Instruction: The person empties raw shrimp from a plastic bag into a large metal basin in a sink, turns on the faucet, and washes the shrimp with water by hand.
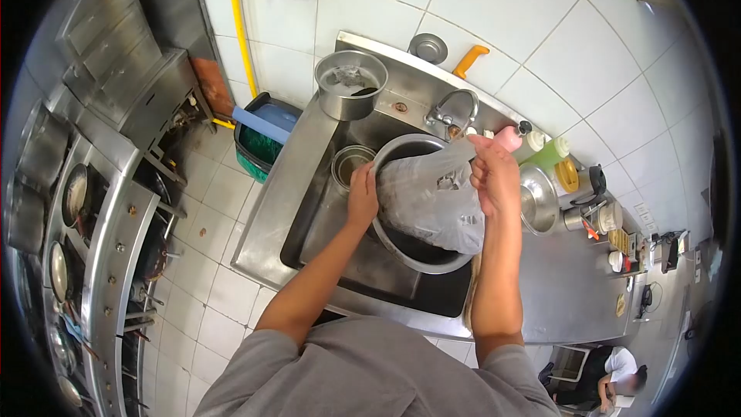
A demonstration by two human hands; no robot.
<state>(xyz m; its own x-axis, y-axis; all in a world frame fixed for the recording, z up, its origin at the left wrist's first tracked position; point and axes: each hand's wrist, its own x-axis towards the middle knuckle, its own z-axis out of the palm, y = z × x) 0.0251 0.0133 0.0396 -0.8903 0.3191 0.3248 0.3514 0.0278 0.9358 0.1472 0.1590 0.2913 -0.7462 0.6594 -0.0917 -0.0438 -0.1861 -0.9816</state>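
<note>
While over basin — bag near faucet

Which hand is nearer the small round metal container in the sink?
Left: the left hand is on the rim of the large basin, just beside the container; the right hand is across it, holding the plastic bag.
</note>
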